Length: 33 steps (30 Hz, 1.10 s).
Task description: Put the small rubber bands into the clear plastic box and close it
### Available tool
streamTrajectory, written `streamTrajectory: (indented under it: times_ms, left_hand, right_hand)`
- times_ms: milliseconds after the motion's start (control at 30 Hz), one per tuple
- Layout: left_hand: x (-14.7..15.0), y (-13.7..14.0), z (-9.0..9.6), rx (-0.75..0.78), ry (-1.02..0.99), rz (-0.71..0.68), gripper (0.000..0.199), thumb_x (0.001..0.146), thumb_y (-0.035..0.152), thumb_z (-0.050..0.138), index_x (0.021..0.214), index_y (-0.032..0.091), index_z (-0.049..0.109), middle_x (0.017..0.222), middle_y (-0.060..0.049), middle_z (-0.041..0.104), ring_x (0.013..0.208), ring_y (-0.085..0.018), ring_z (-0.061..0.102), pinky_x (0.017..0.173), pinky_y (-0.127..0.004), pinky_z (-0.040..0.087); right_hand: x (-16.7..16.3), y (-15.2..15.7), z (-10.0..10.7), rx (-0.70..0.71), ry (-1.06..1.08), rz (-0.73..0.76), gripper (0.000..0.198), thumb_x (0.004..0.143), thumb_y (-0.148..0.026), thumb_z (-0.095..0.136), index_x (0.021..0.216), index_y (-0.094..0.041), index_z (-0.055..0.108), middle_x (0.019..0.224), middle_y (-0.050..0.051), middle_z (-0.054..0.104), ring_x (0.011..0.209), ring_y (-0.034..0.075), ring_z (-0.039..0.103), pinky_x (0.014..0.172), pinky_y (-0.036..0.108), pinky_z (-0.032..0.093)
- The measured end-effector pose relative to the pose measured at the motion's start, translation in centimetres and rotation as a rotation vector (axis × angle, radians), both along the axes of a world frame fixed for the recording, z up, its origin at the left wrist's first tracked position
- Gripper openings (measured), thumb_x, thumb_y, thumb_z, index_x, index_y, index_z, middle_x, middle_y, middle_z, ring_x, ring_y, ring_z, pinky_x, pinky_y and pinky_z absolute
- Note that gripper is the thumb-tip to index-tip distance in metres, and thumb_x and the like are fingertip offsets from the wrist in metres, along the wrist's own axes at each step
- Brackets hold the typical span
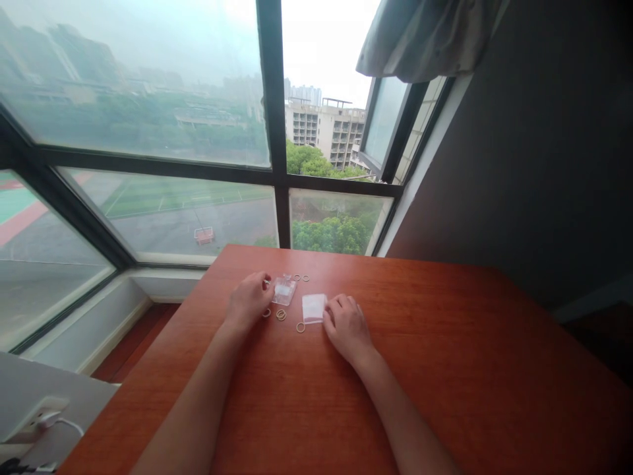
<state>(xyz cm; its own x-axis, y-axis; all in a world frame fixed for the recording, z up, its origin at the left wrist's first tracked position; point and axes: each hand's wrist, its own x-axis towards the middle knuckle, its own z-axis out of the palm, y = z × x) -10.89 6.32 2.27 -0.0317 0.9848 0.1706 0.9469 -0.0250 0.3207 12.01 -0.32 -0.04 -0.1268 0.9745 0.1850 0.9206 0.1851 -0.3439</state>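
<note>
My left hand (250,300) rests on the table with its fingers curled. Something small and pale shows at its fingertips, too small to name. Right beside those fingertips is a clear plastic box (283,291) with a whitish patch in it. My right hand (349,324) lies palm down, fingers loosely bent and apart, its thumb side at the right edge of a flat white square packet (314,309). Several thin tan rings lie around: a pair (281,315) overlapping, one ring (301,327) below the packet, one ring (267,313) by my left hand, and two rings (301,278) behind the box.
The reddish-brown wooden table (445,369) reaches up to a dark-framed window (279,178). Its right pane stands open, below a grey curtain (425,39). A wall socket (42,422) with a white plug is at lower left. A dark wall rises at right.
</note>
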Motion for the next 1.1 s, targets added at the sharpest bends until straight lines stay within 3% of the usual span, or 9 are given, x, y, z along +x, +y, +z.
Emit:
streamTrajectory:
  times_ms: [133,300,433,600,700,833,967,1100]
  left_hand:
    - [-0.2,0.0,-0.2,-0.038,0.032,-0.005,0.027,0.084,0.039,0.048,0.097,0.021,0.064,0.086,-0.006,0.070,0.078,-0.022,0.064,0.058,-0.026,0.036]
    - [0.1,0.1,-0.4,-0.062,0.052,-0.005,0.025,0.084,0.038,0.047,0.094,0.021,0.063,0.081,-0.007,0.070,0.075,-0.023,0.064,0.057,-0.027,0.035]
    - [0.5,0.1,-0.7,-0.027,0.042,-0.036,0.020,0.083,0.033,0.047,0.087,0.021,0.062,0.082,-0.006,0.069,0.074,-0.021,0.063,0.058,-0.026,0.036]
    - [0.7,0.4,-0.8,0.036,-0.055,-0.060,0.022,0.083,0.036,0.048,0.085,0.020,0.063,0.084,-0.006,0.070,0.077,-0.020,0.064,0.062,-0.026,0.040]
    - [-0.3,0.8,-0.5,0.123,-0.141,0.012,0.024,0.083,0.034,0.048,0.091,0.019,0.065,0.088,-0.005,0.071,0.078,-0.019,0.065,0.066,-0.025,0.043]
    - [-3.8,1.2,0.0,0.223,-0.126,0.236,0.028,0.085,0.035,0.047,0.099,0.019,0.065,0.091,-0.007,0.071,0.080,-0.022,0.065,0.068,-0.028,0.044]
    - [-6.8,1.1,0.0,0.166,-0.069,0.408,0.030,0.085,0.033,0.048,0.103,0.019,0.067,0.097,-0.011,0.071,0.088,-0.029,0.064,0.072,-0.035,0.047]
    - [-7.6,1.3,-0.6,0.148,-0.095,0.450,0.032,0.084,0.029,0.047,0.105,0.018,0.068,0.100,-0.012,0.070,0.092,-0.030,0.063,0.077,-0.037,0.048]
  right_hand:
    - [0.2,0.2,-0.2,-0.015,-0.028,-0.073,0.015,0.091,-0.025,0.046,0.089,-0.019,0.060,0.097,0.007,0.060,0.094,0.020,0.051,0.083,0.029,0.036]
    - [0.3,0.3,-0.2,-0.100,-0.030,-0.131,0.016,0.091,-0.021,0.046,0.102,-0.020,0.057,0.097,0.007,0.065,0.091,0.019,0.058,0.076,0.027,0.038]
    - [0.3,0.3,0.0,-0.140,-0.049,-0.176,0.029,0.090,-0.022,0.046,0.118,-0.021,0.053,0.103,0.009,0.067,0.092,0.020,0.062,0.071,0.027,0.039]
    - [0.4,0.3,0.2,-0.178,-0.075,-0.183,0.031,0.089,-0.020,0.042,0.117,-0.023,0.056,0.102,0.009,0.069,0.089,0.021,0.064,0.069,0.027,0.040]
    - [0.5,0.2,0.2,-0.174,-0.072,-0.181,0.032,0.089,-0.020,0.043,0.117,-0.023,0.057,0.101,0.009,0.070,0.088,0.021,0.065,0.068,0.028,0.040]
    - [0.6,0.2,0.2,-0.177,-0.062,-0.180,0.031,0.090,-0.022,0.043,0.117,-0.023,0.057,0.100,0.009,0.070,0.088,0.021,0.065,0.067,0.027,0.039]
    - [0.6,0.2,0.2,-0.169,-0.064,-0.182,0.032,0.090,-0.023,0.043,0.118,-0.023,0.057,0.101,0.009,0.070,0.087,0.022,0.065,0.066,0.028,0.040]
    - [0.6,0.3,0.3,-0.178,-0.072,-0.184,0.032,0.089,-0.022,0.043,0.118,-0.024,0.056,0.102,0.008,0.069,0.088,0.022,0.065,0.067,0.028,0.041]
